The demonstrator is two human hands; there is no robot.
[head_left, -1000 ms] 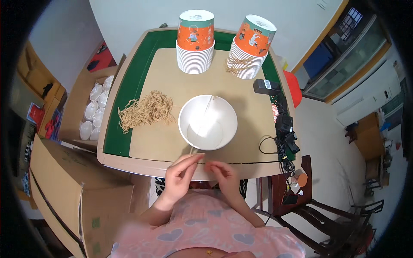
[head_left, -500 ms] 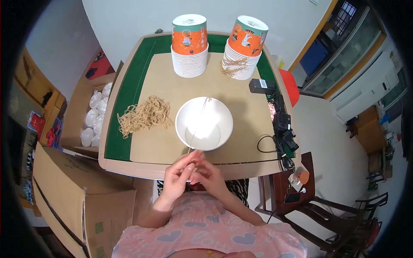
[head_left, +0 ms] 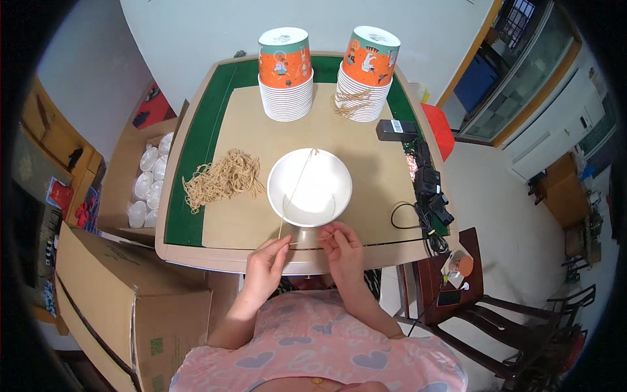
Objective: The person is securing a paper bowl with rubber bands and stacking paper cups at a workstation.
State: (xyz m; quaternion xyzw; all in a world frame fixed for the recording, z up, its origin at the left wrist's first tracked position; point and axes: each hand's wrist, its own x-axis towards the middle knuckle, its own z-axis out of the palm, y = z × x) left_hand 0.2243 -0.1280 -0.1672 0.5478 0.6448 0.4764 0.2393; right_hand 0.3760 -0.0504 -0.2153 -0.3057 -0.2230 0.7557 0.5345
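A white paper bucket (head_left: 310, 196) stands open side up before me, near the table's front edge. Tan twine (head_left: 302, 178) is fastened at its far rim and runs across the opening to my left hand (head_left: 264, 266), which pinches it between thumb and forefinger. A short stretch of that twine spans towards my right hand (head_left: 344, 256), whose fingertips are closed on it just below the bucket's near rim. A loose heap of similar twine (head_left: 225, 179) lies left of the bucket.
Two upside-down stacks of orange and green buckets, a left stack (head_left: 285, 75) and a right stack (head_left: 366, 75), stand at the back; twine pieces hang on the right one. Black adapters and cables (head_left: 428, 186) line the right edge. Cardboard boxes (head_left: 166, 313) stand at left, a dark chair (head_left: 503, 320) at right.
My hands were together below the bucket; now they are apart, the right one moved right and up to the near rim. A stretch of twine shows between them.
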